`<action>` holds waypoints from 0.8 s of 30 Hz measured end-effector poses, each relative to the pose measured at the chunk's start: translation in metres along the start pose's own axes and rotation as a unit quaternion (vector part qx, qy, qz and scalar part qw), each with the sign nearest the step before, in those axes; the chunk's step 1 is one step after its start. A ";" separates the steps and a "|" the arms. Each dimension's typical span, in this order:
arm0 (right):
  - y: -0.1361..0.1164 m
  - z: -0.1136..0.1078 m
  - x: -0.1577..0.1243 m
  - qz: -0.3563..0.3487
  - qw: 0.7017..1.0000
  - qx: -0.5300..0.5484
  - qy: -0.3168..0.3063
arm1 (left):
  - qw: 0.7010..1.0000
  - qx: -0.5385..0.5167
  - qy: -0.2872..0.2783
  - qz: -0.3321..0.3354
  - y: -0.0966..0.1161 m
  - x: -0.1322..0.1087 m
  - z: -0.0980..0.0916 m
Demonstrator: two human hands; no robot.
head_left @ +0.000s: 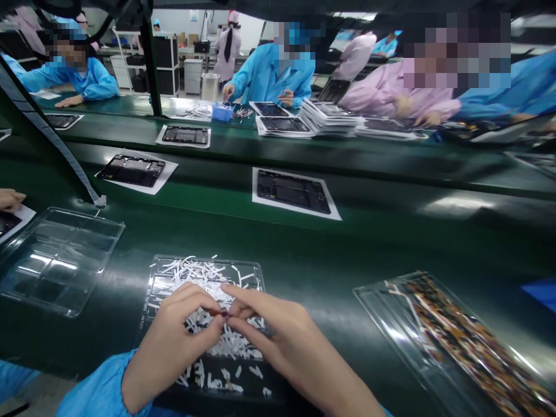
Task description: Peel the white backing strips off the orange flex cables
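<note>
Nearest the camera, the left hand (174,341) and right hand (278,339) meet fingertip to fingertip over a clear tray (204,324), pinching between them a tiny dark part (223,313); thumb and forefinger of each hand are closed almost fully on it, the other fingers curled loosely, and what the part is exactly is too small to tell. It sits right at the junction of the fingertips, just above the heap of white strips (204,289) that fills the tray. The work in hand looks like peeling a backing off the small piece, so, as a judgement, it pays to keep both pinches light and close together, pull the strip away low and slow rather than upward, and hold the part over the tray so that waste drops into the heap and not onto the green bench (347,260). To the right lies a second tray (460,341) of brownish flex pieces, near but apart from the hands; to the left an empty clear tray (61,260). Beyond, dark tablet shells on white sheets, one (293,192) straight ahead and another (132,170) to the left, lie on the belt. Farthest off, other workers in blue (273,75) and pink (391,92) coats sit at the opposite side with stacks of similar shells (330,119).
</note>
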State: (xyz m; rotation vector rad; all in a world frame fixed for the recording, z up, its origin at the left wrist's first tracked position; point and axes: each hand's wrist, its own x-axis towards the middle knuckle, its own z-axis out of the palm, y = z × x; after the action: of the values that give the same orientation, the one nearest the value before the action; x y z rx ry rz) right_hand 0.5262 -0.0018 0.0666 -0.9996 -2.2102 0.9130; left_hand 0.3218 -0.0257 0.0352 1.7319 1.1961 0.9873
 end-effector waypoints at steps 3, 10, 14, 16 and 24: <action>-0.005 0.000 0.001 -0.010 1.000 -0.007 0.007 | 1.000 0.016 0.006 0.000 -0.002 -0.002 -0.003; -0.003 0.007 0.003 -0.025 0.997 -0.066 0.027 | 0.999 0.035 0.022 0.007 -0.004 -0.002 -0.002; 0.000 0.013 0.005 -0.034 0.992 -0.116 0.047 | 0.999 0.018 0.019 -0.026 -0.005 -0.003 -0.002; 0.001 0.017 0.005 -0.037 0.990 -0.121 0.059 | 0.999 0.017 0.025 -0.030 -0.005 -0.004 -0.002; 0.007 0.032 0.003 -0.079 0.964 -0.226 0.116 | 0.999 -0.011 0.023 -0.040 -0.011 -0.005 -0.003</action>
State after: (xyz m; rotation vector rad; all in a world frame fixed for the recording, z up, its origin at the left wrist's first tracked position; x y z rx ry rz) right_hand 0.5046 -0.0073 0.0422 -1.0457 -2.2979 0.2038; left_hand 0.3144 -0.0271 0.0254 1.6396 1.2703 0.9941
